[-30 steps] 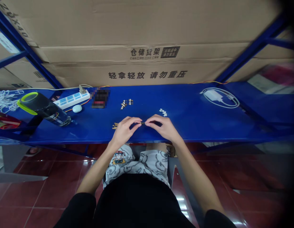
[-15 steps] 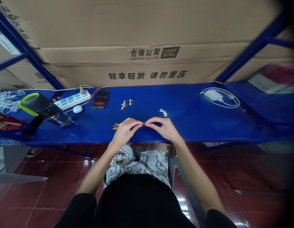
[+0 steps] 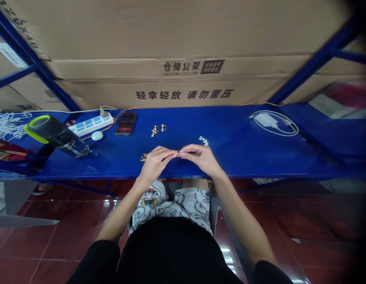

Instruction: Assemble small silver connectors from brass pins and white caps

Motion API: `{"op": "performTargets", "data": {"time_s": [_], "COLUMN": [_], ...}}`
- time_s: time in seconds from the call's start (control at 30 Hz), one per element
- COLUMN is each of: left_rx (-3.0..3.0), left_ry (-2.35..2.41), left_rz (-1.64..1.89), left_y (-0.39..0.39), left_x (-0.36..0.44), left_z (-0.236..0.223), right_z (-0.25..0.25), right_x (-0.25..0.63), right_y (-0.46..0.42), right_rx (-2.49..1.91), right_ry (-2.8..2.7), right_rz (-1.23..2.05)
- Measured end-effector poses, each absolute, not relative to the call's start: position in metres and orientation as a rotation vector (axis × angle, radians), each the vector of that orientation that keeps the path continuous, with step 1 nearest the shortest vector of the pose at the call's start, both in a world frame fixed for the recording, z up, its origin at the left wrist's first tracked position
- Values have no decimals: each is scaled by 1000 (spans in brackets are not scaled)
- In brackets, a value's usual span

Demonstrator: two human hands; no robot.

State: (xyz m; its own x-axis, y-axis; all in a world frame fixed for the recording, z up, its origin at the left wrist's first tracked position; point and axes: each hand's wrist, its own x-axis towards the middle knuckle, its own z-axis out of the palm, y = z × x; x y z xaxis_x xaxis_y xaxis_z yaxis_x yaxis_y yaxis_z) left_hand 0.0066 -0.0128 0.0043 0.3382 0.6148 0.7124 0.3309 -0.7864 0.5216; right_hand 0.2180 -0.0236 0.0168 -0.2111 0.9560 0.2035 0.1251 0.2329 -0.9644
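Observation:
My left hand (image 3: 152, 163) and my right hand (image 3: 202, 159) meet fingertip to fingertip just above the front of the blue shelf (image 3: 230, 159). The left thumb and forefinger pinch a tiny brass-coloured pin (image 3: 176, 154), mostly covered by the fingers. My right fingers are pinched at its other end; what lies between them is too small to make out. Beside my left hand lie several brass-coloured pins (image 3: 143, 158). Beyond my right hand is a small group of white plastic pieces (image 3: 204, 140). Farther back are brass pins with white pieces on them (image 3: 155, 130), in two clusters.
At the left lie a dark bottle (image 3: 60, 138) with a lime-green loop, a white power strip (image 3: 91, 125), a white oval object (image 3: 97, 135) and a blurred-out dark item (image 3: 126, 123). A white charger with cable (image 3: 267, 119) rests at right. Cardboard (image 3: 183, 35) stands behind.
Both hands stay almost in place, with the fingertips shifting slightly. More of the brass-coloured pin shows between them now. The things on the shelf have not moved.

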Motion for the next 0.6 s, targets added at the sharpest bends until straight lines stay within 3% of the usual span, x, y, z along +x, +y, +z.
{"op": "performTargets", "data": {"time_s": [0.6], "left_rx": [2201], "left_ry": [907], "left_rz": [1454], "left_y": [-14], "left_x": [4], "left_z": [7], "right_z": [25], "right_x": [219], "right_y": [-27], "right_rx": [-989], "right_ry": [-1508], "right_rz": [1236]}}
